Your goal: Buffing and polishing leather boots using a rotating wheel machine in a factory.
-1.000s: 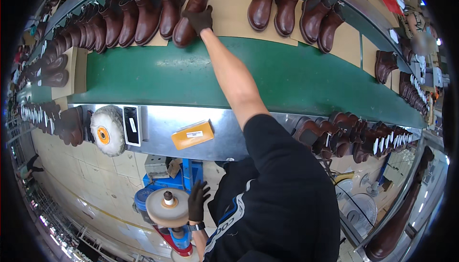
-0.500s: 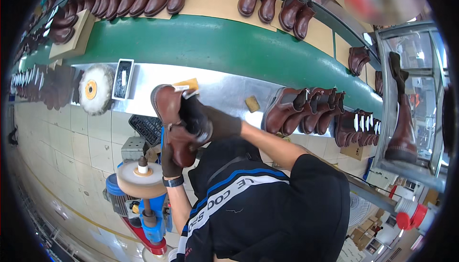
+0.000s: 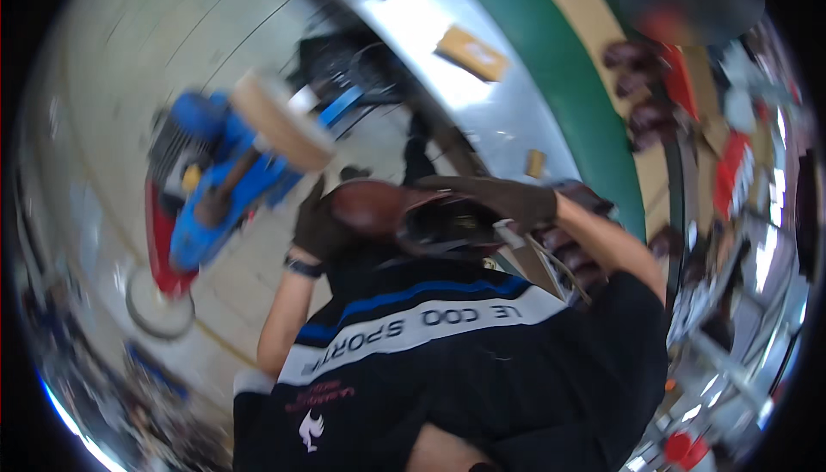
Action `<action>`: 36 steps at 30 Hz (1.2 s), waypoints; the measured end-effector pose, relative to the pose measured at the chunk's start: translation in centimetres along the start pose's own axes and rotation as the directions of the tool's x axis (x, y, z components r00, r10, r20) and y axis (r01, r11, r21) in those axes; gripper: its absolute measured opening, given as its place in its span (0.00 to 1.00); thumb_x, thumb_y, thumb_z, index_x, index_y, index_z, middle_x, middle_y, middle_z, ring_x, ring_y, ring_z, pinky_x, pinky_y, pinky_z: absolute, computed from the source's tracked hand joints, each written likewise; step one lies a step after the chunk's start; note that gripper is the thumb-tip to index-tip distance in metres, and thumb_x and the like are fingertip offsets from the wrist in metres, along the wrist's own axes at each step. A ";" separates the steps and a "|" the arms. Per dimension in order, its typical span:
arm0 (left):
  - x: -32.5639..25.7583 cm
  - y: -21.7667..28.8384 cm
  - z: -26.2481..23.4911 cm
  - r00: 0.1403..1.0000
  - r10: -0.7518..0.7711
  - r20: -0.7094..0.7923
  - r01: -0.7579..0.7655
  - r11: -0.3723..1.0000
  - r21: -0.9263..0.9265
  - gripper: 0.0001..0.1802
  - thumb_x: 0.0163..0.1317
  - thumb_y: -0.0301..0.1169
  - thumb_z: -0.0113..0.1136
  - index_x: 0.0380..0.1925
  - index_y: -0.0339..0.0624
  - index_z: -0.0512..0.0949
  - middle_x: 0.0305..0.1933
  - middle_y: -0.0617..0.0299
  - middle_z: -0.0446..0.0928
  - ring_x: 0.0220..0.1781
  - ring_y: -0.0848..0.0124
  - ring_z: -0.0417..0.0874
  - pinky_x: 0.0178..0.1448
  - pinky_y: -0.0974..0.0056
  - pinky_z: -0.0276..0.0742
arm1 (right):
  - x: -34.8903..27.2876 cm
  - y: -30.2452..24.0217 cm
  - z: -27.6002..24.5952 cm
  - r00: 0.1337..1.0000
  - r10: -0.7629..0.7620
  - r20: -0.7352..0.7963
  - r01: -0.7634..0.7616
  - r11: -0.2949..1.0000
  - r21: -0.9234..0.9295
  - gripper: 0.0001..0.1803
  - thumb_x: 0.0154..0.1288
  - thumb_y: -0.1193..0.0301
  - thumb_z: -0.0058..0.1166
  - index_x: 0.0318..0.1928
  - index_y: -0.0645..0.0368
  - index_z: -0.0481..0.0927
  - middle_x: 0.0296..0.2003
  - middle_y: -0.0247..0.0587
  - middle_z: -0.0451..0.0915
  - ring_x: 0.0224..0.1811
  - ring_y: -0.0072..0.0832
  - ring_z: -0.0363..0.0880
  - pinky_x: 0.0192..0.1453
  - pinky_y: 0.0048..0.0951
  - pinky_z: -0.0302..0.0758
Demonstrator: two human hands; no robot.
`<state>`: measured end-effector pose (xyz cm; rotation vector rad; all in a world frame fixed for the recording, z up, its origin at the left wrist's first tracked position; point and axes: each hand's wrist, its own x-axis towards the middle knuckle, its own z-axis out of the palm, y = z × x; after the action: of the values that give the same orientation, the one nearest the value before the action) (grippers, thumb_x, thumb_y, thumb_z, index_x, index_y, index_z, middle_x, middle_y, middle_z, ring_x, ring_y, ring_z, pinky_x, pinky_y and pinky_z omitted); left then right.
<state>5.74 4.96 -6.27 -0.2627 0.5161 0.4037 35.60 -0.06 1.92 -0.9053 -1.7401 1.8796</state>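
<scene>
A reddish-brown leather boot lies level in front of my chest, its toe to the left and its dark opening to the right. My left hand, in a dark brown glove, grips the boot at the toe end. The other end is held by my right hand, also gloved, with its fingers stretched along the far side of the shaft. A pale tag hangs by the opening. Motion blur softens the boot, and whether a second one is behind it I cannot tell.
At the left stands a blue polishing machine with a tan buffing wheel. Ahead, a metal-topped bench holds a yellow block and a smaller one. More brown boots stand beyond a green strip.
My body has turned left, so the machine now shows larger and higher. The boot has swung from upright to level, toe leftward, still between both hands.
</scene>
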 end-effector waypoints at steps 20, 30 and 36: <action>9.8 7.3 -8.6 0.787 0.497 -0.366 -0.473 0.867 0.159 0.21 0.70 0.38 0.29 0.60 0.45 0.61 0.59 0.57 0.69 0.59 0.62 0.71 0.61 0.55 0.69 | 13.6 9.9 11.9 0.692 0.643 -0.329 0.208 0.258 0.943 0.18 0.58 0.65 0.49 0.48 0.55 0.70 0.44 0.39 0.74 0.45 0.29 0.74 0.52 0.34 0.72; 3.2 0.9 -7.2 0.950 0.311 -0.010 -0.310 0.943 -0.118 0.47 0.57 0.68 0.34 0.58 0.35 0.62 0.60 0.44 0.66 0.61 0.52 0.67 0.66 0.51 0.59 | 3.3 4.2 14.1 0.615 0.737 -0.279 -0.424 0.608 0.672 0.19 0.51 0.75 0.58 0.46 0.62 0.72 0.41 0.38 0.75 0.45 0.27 0.74 0.51 0.29 0.69; 4.9 -1.8 -7.8 0.956 0.253 -0.150 -0.260 0.965 -0.027 0.45 0.58 0.66 0.35 0.57 0.35 0.64 0.61 0.48 0.65 0.61 0.56 0.67 0.67 0.55 0.58 | 3.5 2.6 11.5 0.665 0.617 -0.421 -0.475 0.784 0.398 0.22 0.50 0.71 0.62 0.46 0.63 0.73 0.38 0.35 0.76 0.41 0.22 0.75 0.50 0.26 0.71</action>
<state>7.09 2.20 -15.15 -0.2721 0.6881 0.6533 25.39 -6.09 -1.23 -1.7972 -0.9004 1.8582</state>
